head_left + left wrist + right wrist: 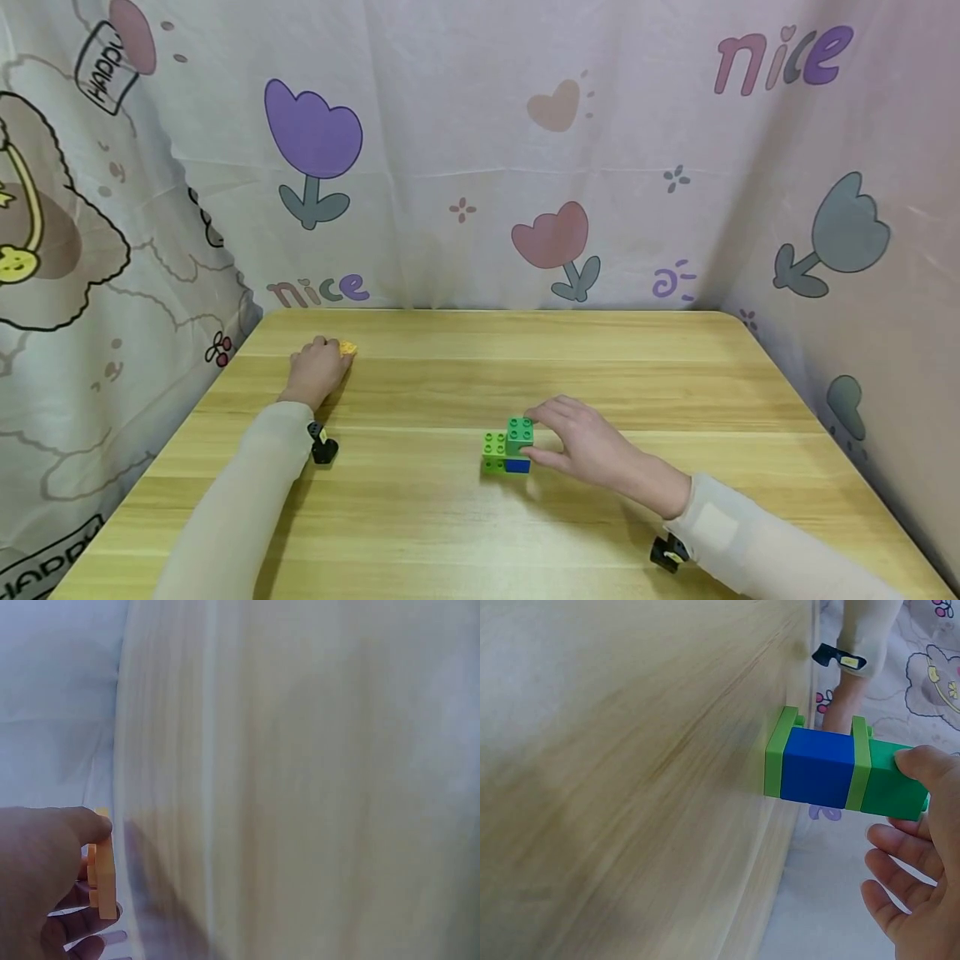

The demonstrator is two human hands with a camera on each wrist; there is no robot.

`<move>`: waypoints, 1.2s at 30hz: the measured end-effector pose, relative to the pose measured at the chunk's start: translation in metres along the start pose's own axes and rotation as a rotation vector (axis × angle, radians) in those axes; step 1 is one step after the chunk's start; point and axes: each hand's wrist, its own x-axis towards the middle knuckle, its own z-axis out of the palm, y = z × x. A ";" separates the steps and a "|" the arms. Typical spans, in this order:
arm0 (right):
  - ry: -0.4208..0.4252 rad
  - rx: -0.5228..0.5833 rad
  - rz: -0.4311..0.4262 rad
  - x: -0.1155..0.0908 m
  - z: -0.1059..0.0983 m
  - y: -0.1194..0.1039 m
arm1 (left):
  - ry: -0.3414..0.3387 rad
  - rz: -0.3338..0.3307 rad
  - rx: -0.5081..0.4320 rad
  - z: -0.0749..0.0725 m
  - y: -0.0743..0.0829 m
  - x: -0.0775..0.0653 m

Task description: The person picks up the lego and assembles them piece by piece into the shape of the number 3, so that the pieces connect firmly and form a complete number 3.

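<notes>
At the far left of the table, my left hand (pixel 318 372) pinches a flat yellow building brick (pixel 348 348), which looks orange in the left wrist view. There its studs face the palm, with thumb and fingers at its two ends. Near the table's middle stands a stack of building bricks: a light green plate at the bottom, a blue brick (pixel 817 767), another light green plate (pixel 859 765) and a green brick (pixel 520 435) on top. My right hand (pixel 592 446) pinches that top brick between thumb and index finger; its other fingers are spread loosely.
The wooden table (pixel 420 517) reaches back to a hanging cloth (pixel 450 108) printed with tulips and words. More patterned cloth hangs along the left and right sides. A small black camera (pixel 324 450) sits on the left wrist, another (pixel 667 553) on the right.
</notes>
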 end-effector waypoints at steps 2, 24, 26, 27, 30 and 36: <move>0.000 0.000 -0.001 0.000 0.000 0.000 | 0.014 0.015 0.009 -0.002 0.002 0.000; 0.008 0.019 0.002 0.001 0.000 -0.002 | 0.136 0.228 -0.010 -0.027 0.052 -0.014; 0.010 0.018 -0.003 0.001 0.000 -0.001 | 0.149 0.251 -0.012 -0.030 0.058 -0.017; 0.010 0.016 -0.006 0.001 0.000 -0.001 | 0.152 0.261 -0.015 -0.031 0.061 -0.018; 0.013 0.011 -0.013 0.001 0.000 -0.001 | 0.152 0.289 -0.026 -0.038 0.071 -0.022; 0.020 0.008 -0.024 0.001 0.000 0.000 | 0.173 0.356 -0.062 -0.046 0.091 -0.032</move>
